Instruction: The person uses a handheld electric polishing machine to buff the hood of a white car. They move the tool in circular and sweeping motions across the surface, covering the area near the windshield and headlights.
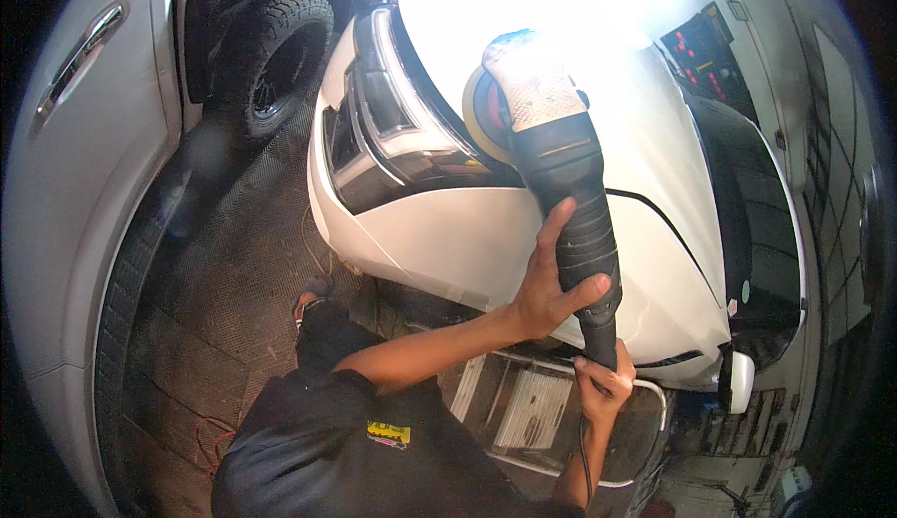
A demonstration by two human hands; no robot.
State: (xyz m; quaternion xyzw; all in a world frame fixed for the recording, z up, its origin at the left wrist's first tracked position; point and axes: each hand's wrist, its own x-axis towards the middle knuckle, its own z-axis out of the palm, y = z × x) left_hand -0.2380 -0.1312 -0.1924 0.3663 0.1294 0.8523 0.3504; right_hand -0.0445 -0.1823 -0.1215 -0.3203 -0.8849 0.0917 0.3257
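A black, long-bodied car polisher (581, 210) is held over the hood of a white car (467, 238). Its head is wrapped in a pale, textured cover (534, 88), and part of a round pad (484, 116) shows beside it, close to the headlight (378, 98). My left hand (551, 289) is closed around the ribbed body from the left, its far side hidden by the tool. Lower down, my right hand (605, 383) grips the rear end, where the power cord (585, 443) runs down along my right forearm. Glare hides whether the pad touches the paint.
A metal step stool (533, 411) stands below my arms, near the car's side. At left is another light-coloured vehicle's door (84, 191), with a knobby tire (290, 60) behind it. An orange cord (213, 439) lies on the textured floor (224, 266). The car's side mirror (741, 383) juts out at right.
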